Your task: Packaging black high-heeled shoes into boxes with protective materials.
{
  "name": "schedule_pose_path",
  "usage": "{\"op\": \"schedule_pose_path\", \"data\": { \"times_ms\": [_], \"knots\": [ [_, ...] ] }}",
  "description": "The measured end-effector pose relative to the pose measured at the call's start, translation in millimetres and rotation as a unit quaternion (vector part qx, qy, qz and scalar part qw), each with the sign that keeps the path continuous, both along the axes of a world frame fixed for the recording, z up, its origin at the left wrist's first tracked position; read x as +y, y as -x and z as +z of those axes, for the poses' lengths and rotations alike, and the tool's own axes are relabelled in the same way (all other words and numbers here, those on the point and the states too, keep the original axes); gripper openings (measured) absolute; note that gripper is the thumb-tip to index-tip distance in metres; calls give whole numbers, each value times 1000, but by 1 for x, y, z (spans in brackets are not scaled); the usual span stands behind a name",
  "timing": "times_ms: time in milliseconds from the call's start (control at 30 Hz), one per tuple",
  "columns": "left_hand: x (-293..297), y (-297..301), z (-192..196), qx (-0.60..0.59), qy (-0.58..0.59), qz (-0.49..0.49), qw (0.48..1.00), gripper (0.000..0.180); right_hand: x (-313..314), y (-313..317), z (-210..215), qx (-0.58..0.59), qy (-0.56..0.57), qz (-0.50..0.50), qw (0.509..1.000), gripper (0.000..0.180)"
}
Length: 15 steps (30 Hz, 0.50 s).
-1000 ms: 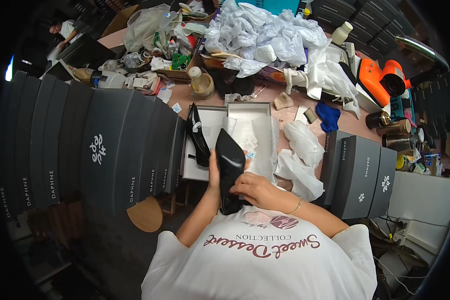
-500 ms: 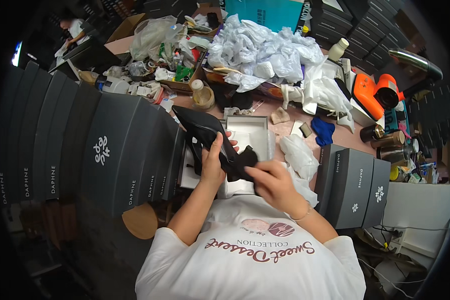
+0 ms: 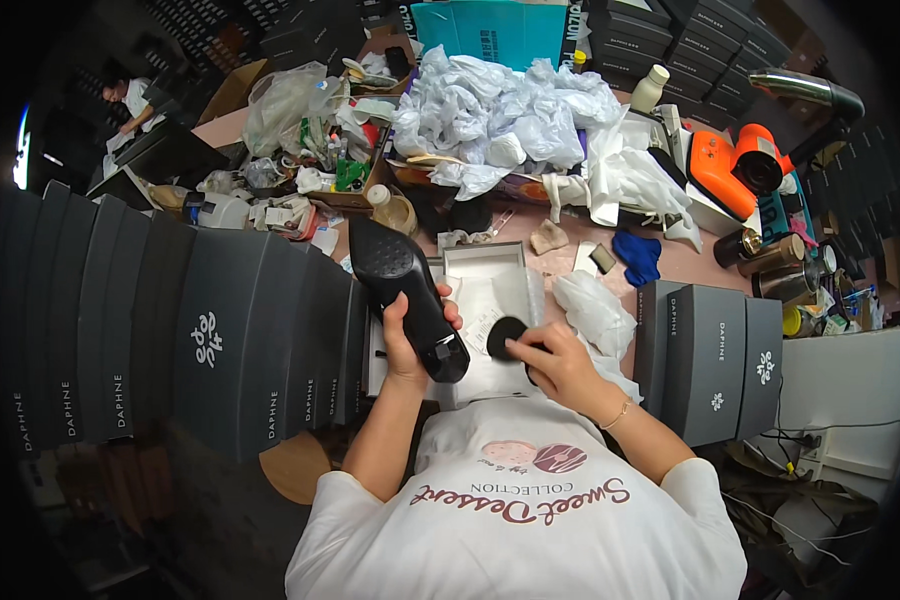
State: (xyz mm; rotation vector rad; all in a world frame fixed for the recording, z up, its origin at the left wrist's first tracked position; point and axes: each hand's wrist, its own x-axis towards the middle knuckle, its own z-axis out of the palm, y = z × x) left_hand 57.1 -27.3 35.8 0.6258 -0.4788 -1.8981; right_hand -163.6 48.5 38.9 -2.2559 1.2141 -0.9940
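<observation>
My left hand (image 3: 401,345) is wrapped around a black pointed shoe (image 3: 395,268), raised over the table with its textured sole facing up and its toe pointing away from me. Just to the right, my right hand (image 3: 562,370) pinches a round, flat black pad (image 3: 503,336), held apart from the shoe. Beneath both hands lies an open shoebox (image 3: 483,258) with a pale inside. White wrapping (image 3: 595,310) lies beside the box on the right.
Dark shoeboxes (image 3: 235,330) stand in a row at left, with more shoeboxes (image 3: 715,350) at right. Crumpled pale plastic (image 3: 500,110) fills the back middle. A blue cloth (image 3: 636,257), an orange device (image 3: 720,175) and a bottle (image 3: 392,208) stand around. A person (image 3: 130,105) is far left.
The shoe has turned from side-on to sole up. My right hand has drawn the black pad away from the shoe. The whole view has shifted slightly.
</observation>
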Motion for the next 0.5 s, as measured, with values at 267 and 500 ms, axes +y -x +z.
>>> {"op": "schedule_pose_path", "data": {
  "times_ms": [267,500],
  "knots": [
    [5,7,-6,-57,16,-78,995,60,-10,-5,18,-28,-166,138,976,41],
    [-15,12,-26,-155,3,-74,985,64,-11,-32,-3,-127,-162,-13,978,33]
  ]
}}
